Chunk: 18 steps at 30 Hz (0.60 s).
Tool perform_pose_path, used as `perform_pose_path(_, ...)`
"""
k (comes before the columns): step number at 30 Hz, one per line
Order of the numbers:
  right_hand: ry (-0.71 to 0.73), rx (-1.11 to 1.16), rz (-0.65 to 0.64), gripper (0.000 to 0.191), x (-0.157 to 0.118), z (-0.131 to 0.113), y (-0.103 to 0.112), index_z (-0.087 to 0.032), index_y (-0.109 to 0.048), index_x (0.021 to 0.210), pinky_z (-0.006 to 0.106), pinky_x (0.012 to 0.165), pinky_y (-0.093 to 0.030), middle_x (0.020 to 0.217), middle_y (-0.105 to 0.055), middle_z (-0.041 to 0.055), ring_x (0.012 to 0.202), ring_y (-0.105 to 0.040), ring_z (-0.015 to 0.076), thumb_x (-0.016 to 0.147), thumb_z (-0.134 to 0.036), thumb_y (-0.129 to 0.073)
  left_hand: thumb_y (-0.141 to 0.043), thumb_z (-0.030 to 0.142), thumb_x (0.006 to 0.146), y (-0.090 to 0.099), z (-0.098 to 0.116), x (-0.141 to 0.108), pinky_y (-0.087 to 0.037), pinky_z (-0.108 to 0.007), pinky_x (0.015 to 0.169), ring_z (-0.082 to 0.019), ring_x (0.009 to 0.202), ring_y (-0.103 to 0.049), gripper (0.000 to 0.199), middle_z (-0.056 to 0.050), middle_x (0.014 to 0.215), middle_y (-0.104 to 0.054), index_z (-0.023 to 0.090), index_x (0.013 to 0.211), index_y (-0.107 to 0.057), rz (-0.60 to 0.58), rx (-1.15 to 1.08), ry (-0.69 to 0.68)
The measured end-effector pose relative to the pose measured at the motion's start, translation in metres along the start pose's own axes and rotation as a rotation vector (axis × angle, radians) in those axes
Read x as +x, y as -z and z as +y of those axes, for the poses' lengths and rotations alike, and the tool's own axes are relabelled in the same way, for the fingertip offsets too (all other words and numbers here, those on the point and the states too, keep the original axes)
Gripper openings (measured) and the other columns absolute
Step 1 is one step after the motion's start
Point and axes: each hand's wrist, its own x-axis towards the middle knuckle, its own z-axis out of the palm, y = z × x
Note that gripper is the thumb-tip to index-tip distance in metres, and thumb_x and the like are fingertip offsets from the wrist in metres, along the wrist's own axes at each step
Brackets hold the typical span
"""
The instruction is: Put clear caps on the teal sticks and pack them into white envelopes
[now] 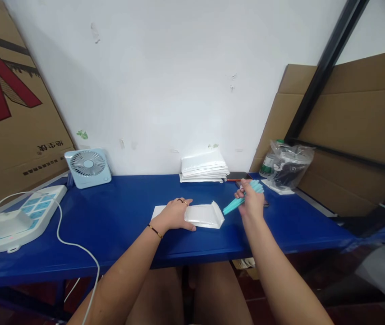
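A white padded envelope lies lengthwise on the blue table, its right end flap folded up and open. My left hand spans it from above and steadies it, fingers at the far edge and thumb at the near edge. Just beyond the envelope's open end, my right hand is closed around a bundle of thin teal strips. Their lower ends point down and left at the flap, apart from it. What the strips are exactly I cannot make out.
Several white envelopes are stacked by the wall, with a phone beside them. A bottle and a clear plastic bag stand at the right. To the left are a blue fan and a power strip with a trailing white cable.
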Motion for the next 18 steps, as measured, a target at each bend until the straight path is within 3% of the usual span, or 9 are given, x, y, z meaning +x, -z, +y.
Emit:
perform_pose_path(3,-0.153,0.206,0.078,0.031,-0.004,0.004,0.001,-0.019,-0.046,0.069,0.016,0.036,-0.032,0.048,-0.040,-0.0110,0.036,-0.034,0.0022,0.062,-0.025,-0.075,-0.068,0.050,0.057,-0.001,0.005,0.002,-0.040,-0.036,0.088,-0.029,0.104,-0.053,0.074,-0.010,0.108,-0.059,0.019,0.121,-0.051,0.094,0.007,-0.031)
perform_pose_path(6,-0.217,0.284,0.135,0.032,-0.009,0.013,0.000,-0.018,-0.045,0.068,0.015,0.035,-0.032,0.048,-0.041,-0.0112,0.037,-0.034,0.0014,0.060,-0.020,-0.076,-0.065,0.037,0.061,-0.001,0.010,0.001,-0.043,-0.031,0.078,-0.024,0.090,-0.057,0.050,-0.006,0.095,-0.060,0.020,0.106,-0.057,0.183,-0.033,-0.050)
perform_pose_path(14,-0.315,0.479,0.186,0.031,-0.005,0.017,0.004,-0.019,-0.040,0.064,0.013,0.035,-0.034,0.047,-0.040,-0.0129,0.034,-0.034,0.0001,0.065,-0.017,-0.071,-0.067,0.036,0.059,0.005,0.014,-0.006,-0.046,-0.030,0.073,-0.022,0.086,-0.057,0.049,-0.004,0.097,-0.058,0.021,0.104,-0.055,0.284,-0.188,-0.012)
perform_pose_path(18,-0.350,0.439,0.164,0.028,-0.014,0.020,-0.005,-0.020,-0.045,0.067,0.020,0.054,-0.050,0.050,-0.050,-0.0109,0.050,-0.058,0.0071,0.066,-0.023,-0.072,-0.065,0.032,0.062,0.005,0.024,-0.003,-0.046,-0.028,0.069,-0.021,0.084,-0.057,0.041,-0.003,0.095,-0.058,0.022,0.100,-0.056,0.336,-0.230,-0.013)
